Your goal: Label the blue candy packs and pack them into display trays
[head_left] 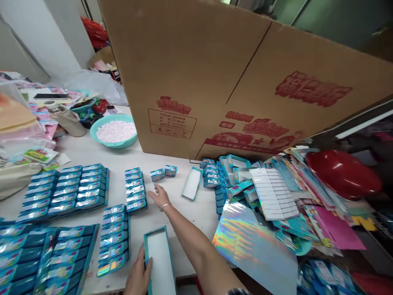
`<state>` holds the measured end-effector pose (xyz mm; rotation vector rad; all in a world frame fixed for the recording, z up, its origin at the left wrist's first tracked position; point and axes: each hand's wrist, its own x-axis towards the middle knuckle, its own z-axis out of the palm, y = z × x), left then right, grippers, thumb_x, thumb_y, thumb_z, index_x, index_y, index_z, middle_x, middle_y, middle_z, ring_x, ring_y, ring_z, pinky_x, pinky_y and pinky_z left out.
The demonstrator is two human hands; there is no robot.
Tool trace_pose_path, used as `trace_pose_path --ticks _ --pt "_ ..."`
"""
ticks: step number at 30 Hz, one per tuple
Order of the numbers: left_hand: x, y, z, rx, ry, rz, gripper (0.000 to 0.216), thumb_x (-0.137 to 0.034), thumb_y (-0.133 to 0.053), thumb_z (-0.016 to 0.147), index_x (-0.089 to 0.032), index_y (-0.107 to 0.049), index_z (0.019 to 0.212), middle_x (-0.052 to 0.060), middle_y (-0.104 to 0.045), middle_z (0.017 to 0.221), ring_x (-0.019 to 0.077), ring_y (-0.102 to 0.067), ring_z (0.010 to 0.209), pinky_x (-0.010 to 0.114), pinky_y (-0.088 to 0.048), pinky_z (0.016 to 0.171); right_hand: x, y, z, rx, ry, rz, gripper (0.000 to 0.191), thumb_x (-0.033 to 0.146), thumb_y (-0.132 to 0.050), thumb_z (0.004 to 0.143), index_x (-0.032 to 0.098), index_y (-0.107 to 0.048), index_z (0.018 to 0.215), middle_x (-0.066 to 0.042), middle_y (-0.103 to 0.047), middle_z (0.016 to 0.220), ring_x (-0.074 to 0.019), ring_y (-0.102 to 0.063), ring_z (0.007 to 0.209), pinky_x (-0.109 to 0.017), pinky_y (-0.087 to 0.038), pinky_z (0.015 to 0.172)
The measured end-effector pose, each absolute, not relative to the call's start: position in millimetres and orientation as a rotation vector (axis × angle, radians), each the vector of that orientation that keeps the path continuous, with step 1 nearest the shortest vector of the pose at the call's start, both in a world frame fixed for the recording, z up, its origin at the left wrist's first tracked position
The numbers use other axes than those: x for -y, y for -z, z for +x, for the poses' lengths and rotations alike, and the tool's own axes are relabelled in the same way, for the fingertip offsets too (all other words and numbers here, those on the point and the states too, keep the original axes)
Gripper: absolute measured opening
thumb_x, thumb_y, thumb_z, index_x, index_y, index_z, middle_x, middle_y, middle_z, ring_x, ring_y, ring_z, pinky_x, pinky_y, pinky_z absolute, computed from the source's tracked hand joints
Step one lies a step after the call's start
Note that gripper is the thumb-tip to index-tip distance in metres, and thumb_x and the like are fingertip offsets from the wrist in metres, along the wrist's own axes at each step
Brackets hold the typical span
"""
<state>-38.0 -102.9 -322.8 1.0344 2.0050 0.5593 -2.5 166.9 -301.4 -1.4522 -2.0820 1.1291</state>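
Empty tray (159, 262): near end cut off by lower frame edge, full length unseen. Teal walls, white floor, nothing inside; sits at near edge of table (187, 213). Left hand (138, 275) also cut off at frame edge; thumb lies along tray's left wall, cannot tell whether it grips. Right hand (159, 197) outstretched, palm down, fingers spread and slack, holding nothing, just beside column of small boxes (135, 189). Two loose boxes (163, 173) near its fingertips. Box print too small to read.
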Motion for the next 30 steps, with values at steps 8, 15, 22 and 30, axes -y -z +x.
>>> trace_pose_path --ticks 8,15,22,30 --pt "22.3 365.3 10.5 -2.056 -0.223 1.227 0.061 -0.019 -0.035 0.089 -0.011 -0.02 0.148 0.02 -0.045 0.137 0.0304 -0.053 0.122 0.042 -0.044 0.1 -235.3 283.7 209.0 2.364 -0.244 -1.845 0.082 0.03 -0.07 0.078 0.016 -0.03 0.149 -0.017 -0.029 0.154 -0.034 -0.019 0.143 -0.052 -0.015 0.115" --pt "-72.9 330.7 42.7 -2.098 -0.502 1.664 0.068 -0.032 -0.044 0.091 -0.006 -0.016 0.147 0.02 -0.038 0.138 0.0314 -0.038 0.129 0.042 -0.035 0.107 -326.5 285.1 268.0 2.877 -0.022 -2.027 0.119 0.031 -0.077 0.065 0.014 0.0 0.154 -0.016 0.002 0.161 -0.0374 0.007 0.146 -0.054 0.003 0.115" --pt "-181.5 335.6 88.6 -1.813 0.05 2.059 0.043 -0.002 -0.052 0.076 -0.01 -0.056 0.118 0.017 -0.059 0.116 0.031 -0.049 0.115 0.045 -0.029 0.1 -325.2 300.1 270.8 3.004 -0.068 -2.015 0.108 0.031 -0.071 0.072 0.009 -0.005 0.154 -0.021 -0.004 0.16 -0.0382 -0.007 0.146 -0.05 -0.014 0.114" --pt "-132.0 348.7 121.6 -1.704 0.098 2.012 0.034 0.003 -0.045 0.073 -0.013 -0.063 0.097 0.014 -0.066 0.101 0.0284 -0.058 0.102 0.044 -0.03 0.095 -301.3 301.1 274.4 3.047 0.173 -1.75 0.104 0.034 -0.073 0.071 0.007 -0.014 0.153 -0.028 -0.038 0.142 -0.0439 -0.03 0.133 -0.055 -0.011 0.109"
